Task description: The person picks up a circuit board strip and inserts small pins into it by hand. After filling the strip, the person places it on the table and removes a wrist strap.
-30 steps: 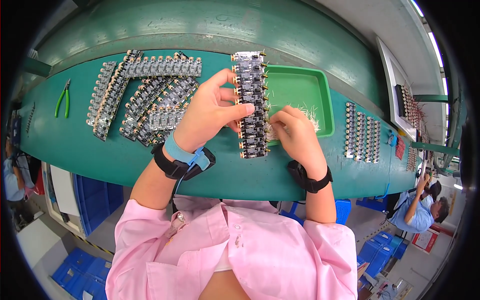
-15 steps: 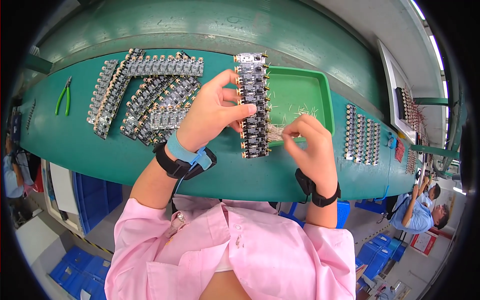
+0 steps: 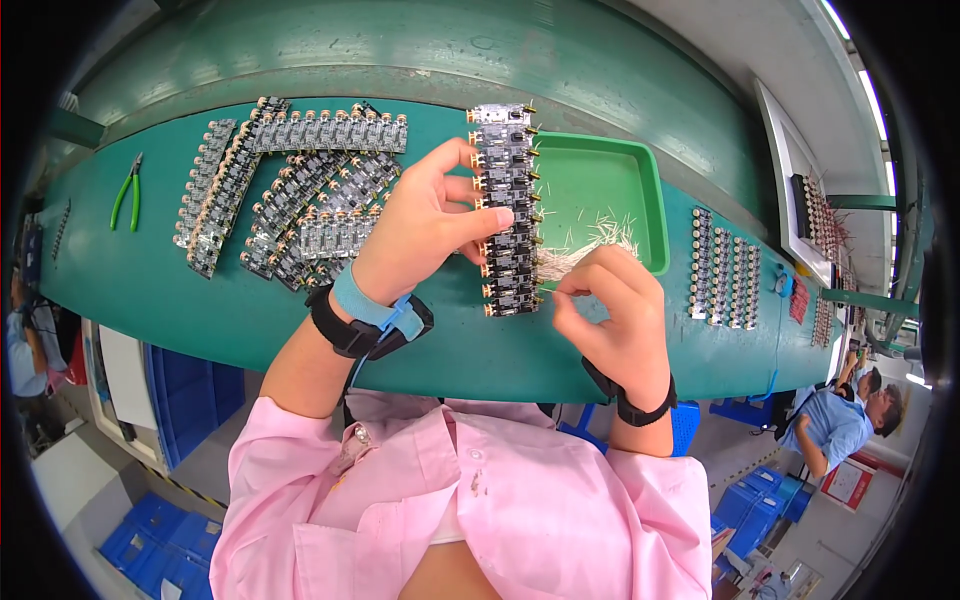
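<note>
My left hand (image 3: pixel 425 225) grips a long strip of small circuit modules (image 3: pixel 507 180), with the thumb lying across its face. The strip stands lengthwise away from me, black and clear, with copper-coloured round parts on its left edge and short pins along its right. Close to its lower right end, my right hand (image 3: pixel 615 310) is closed in a pinch; whatever is between the fingertips is too small to make out. Behind that hand, thin white pin-like pieces (image 3: pixel 605 235) lie heaped in a green tray (image 3: pixel 655 200), partly hidden by the strip and the hand.
Similar strips (image 3: pixel 330 130) are piled on the green table (image 3: pixel 450 350) at left, beside green-handled cutters (image 3: pixel 127 195). Several rows of small modules (image 3: pixel 722 270) lie right of the tray. A person in blue (image 3: pixel 840 420) is at the far right.
My right hand has moved slightly down and left, toward the strip's lower end, uncovering more of the white pieces. The left hand and strip stay almost still.
</note>
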Action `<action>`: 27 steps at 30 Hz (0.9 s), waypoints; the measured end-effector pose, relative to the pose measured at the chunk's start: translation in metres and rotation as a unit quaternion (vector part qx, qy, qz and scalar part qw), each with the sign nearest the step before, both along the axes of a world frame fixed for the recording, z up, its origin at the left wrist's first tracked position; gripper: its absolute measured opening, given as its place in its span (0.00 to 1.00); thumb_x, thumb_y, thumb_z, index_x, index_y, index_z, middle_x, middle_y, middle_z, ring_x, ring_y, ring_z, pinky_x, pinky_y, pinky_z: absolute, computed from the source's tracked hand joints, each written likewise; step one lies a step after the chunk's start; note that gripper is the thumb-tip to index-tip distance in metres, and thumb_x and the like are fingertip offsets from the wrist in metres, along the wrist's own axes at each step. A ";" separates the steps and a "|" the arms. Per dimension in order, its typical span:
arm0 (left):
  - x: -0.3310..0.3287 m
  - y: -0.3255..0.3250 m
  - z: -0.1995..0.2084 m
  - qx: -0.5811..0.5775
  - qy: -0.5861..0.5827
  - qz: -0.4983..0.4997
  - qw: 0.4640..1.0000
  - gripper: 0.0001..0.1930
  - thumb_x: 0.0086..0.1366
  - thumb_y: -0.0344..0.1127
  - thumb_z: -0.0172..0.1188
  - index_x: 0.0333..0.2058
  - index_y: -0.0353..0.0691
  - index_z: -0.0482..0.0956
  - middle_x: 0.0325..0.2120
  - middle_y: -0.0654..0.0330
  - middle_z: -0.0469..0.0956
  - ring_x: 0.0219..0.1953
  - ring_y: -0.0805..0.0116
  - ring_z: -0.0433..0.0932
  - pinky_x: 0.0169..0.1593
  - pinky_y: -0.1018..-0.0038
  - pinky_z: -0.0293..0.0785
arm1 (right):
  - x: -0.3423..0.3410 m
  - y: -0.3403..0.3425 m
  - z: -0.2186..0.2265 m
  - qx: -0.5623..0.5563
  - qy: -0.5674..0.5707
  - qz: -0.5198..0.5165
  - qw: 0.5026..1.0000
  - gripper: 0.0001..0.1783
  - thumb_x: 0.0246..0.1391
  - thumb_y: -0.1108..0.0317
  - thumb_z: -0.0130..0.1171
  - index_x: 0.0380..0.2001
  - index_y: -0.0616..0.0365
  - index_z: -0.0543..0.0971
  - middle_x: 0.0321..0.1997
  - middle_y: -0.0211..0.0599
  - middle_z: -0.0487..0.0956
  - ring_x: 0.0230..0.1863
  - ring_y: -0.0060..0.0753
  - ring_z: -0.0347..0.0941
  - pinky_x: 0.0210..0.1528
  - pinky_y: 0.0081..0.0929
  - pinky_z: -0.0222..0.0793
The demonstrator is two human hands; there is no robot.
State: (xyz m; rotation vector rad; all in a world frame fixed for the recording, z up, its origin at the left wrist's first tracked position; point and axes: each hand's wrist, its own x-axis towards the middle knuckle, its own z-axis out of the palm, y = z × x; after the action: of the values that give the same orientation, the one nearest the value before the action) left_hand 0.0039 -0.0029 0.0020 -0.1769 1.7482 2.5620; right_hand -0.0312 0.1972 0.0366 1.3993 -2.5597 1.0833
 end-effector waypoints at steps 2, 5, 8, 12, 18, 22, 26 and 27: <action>0.000 0.000 0.000 0.002 0.000 -0.001 1.000 0.21 0.52 0.25 0.60 0.44 0.36 0.64 0.26 0.61 0.75 0.22 0.79 0.73 0.21 0.84 0.71 | 0.000 0.000 -0.001 0.002 0.006 0.000 1.000 0.09 0.27 0.83 0.58 0.17 0.63 0.71 0.19 0.35 0.70 0.22 0.33 0.67 0.25 0.25 0.62; 0.000 0.000 0.001 0.003 0.000 -0.001 1.000 0.20 0.52 0.25 0.60 0.44 0.36 0.64 0.25 0.62 0.75 0.22 0.79 0.73 0.21 0.84 0.71 | -0.001 -0.001 -0.002 0.006 0.017 0.001 1.000 0.09 0.26 0.83 0.58 0.17 0.63 0.71 0.19 0.35 0.70 0.22 0.34 0.67 0.25 0.25 0.61; 0.000 0.001 0.002 0.004 -0.001 -0.002 1.000 0.20 0.52 0.25 0.60 0.43 0.36 0.64 0.25 0.62 0.75 0.22 0.79 0.73 0.21 0.84 0.71 | 0.000 -0.002 -0.004 -0.003 0.034 0.005 0.999 0.09 0.27 0.80 0.58 0.16 0.60 0.69 0.18 0.35 0.66 0.21 0.38 0.64 0.23 0.30 0.60; 0.001 0.001 0.003 0.006 -0.001 -0.003 1.000 0.20 0.52 0.25 0.60 0.43 0.36 0.63 0.24 0.62 0.74 0.22 0.79 0.72 0.21 0.84 0.71 | 0.001 -0.005 -0.003 -0.002 0.050 0.006 0.999 0.10 0.27 0.80 0.58 0.16 0.60 0.68 0.18 0.36 0.65 0.21 0.38 0.64 0.23 0.31 0.60; 0.001 0.000 0.002 0.000 0.001 -0.003 1.000 0.20 0.52 0.25 0.60 0.43 0.36 0.63 0.24 0.63 0.73 0.22 0.79 0.72 0.21 0.83 0.71 | 0.001 -0.005 -0.004 0.007 0.062 0.003 0.998 0.10 0.26 0.80 0.58 0.15 0.60 0.68 0.18 0.36 0.65 0.21 0.39 0.64 0.23 0.31 0.60; 0.001 0.001 0.003 0.007 0.000 -0.003 1.000 0.20 0.52 0.24 0.60 0.43 0.36 0.63 0.24 0.63 0.73 0.22 0.79 0.72 0.21 0.83 0.72 | 0.001 -0.005 -0.002 0.014 0.066 0.002 0.998 0.10 0.26 0.80 0.58 0.15 0.60 0.67 0.18 0.37 0.64 0.20 0.39 0.63 0.23 0.32 0.59; 0.001 0.002 0.003 0.009 0.004 0.001 1.000 0.21 0.52 0.24 0.60 0.43 0.36 0.63 0.25 0.62 0.74 0.22 0.79 0.72 0.21 0.83 0.72 | 0.002 -0.007 0.000 0.019 0.072 0.003 0.997 0.10 0.25 0.80 0.58 0.15 0.60 0.67 0.18 0.37 0.64 0.20 0.39 0.63 0.23 0.32 0.59; 0.001 0.002 0.003 0.009 0.004 0.001 1.000 0.21 0.52 0.24 0.60 0.43 0.36 0.63 0.25 0.62 0.74 0.22 0.79 0.72 0.21 0.83 0.72 | 0.002 -0.007 0.000 0.020 0.076 0.005 0.997 0.10 0.25 0.80 0.57 0.15 0.60 0.67 0.18 0.37 0.64 0.20 0.39 0.63 0.23 0.32 0.59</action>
State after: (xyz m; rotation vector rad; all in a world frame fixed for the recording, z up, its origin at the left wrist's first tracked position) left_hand 0.0051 -0.0005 0.0050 -0.1683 1.7271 2.5827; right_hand -0.0290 0.1900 0.0367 1.4456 -2.4821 0.8930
